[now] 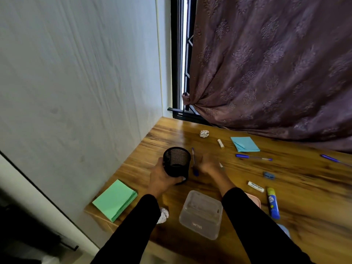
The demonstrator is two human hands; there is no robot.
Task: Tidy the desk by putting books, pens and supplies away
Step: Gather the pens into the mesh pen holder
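My left hand (162,178) grips a black mesh pen cup (177,161) that stands on the wooden desk (285,178). My right hand (208,163) hovers blurred just right of the cup, fingers spread, holding nothing. A blue pen (194,161) lies between the cup and that hand. Two more blue pens (253,157) (333,160) lie farther right. A green paper stack (115,200) sits at the desk's left edge and a blue note pad (244,144) lies near the curtain.
A clear plastic box (201,214) sits near the front edge. Crumpled paper balls (204,133) (163,215), a glue stick (273,202), a white eraser (255,186), a small blue sharpener (268,175) and a small white tube (220,143) are scattered. A wall stands left, a curtain behind.
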